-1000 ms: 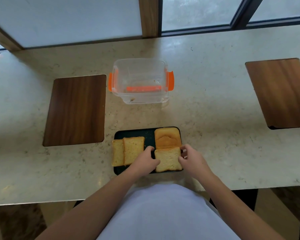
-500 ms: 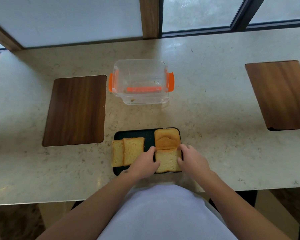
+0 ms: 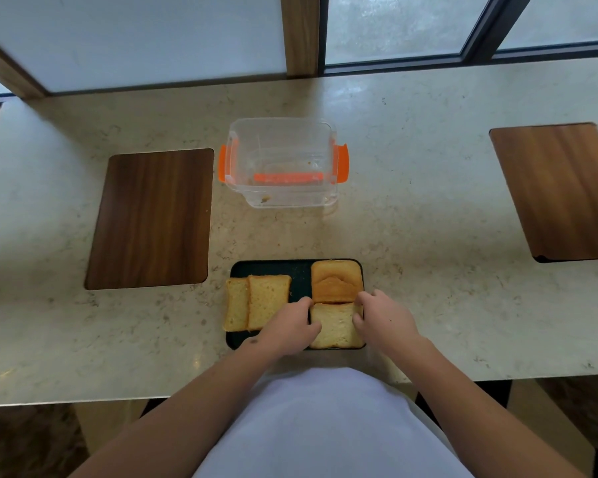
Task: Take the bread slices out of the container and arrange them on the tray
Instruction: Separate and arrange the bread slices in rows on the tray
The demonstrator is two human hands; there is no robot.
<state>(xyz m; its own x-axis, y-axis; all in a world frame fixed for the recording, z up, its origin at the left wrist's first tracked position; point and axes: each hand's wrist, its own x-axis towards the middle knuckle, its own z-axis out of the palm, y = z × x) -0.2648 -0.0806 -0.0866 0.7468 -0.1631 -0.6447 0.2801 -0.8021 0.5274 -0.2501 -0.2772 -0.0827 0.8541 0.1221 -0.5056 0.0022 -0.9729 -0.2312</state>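
1. Golden bread is what we're watching: four slices lie on the dark tray (image 3: pixel 270 269) at the table's (image 3: pixel 411 219) near edge.
2. We have both hands on the near-right slice (image 3: pixel 335 324); the left hand (image 3: pixel 287 327) pinches its left edge and the right hand (image 3: pixel 382 317) pinches its right edge, fingers curled, not spread.
3. Just beyond it, touching, sits the darker crust slice (image 3: pixel 337 281) in the tray's far-right corner.
4. Over at the tray's left edge, two pale slices (image 3: pixel 256 301) overlap, the outer one hanging past the rim.
5. Behind the tray, well apart, the clear container (image 3: pixel 282 160) with orange clips looks empty but for crumbs.
6. We judge this bread light, soft and easily dented or torn, so we'd hold it by opposite crust edges with gentle pressure, never squeezing the middle.
7. Arranging looks nearly finished; the overlapping pair may want straightening.
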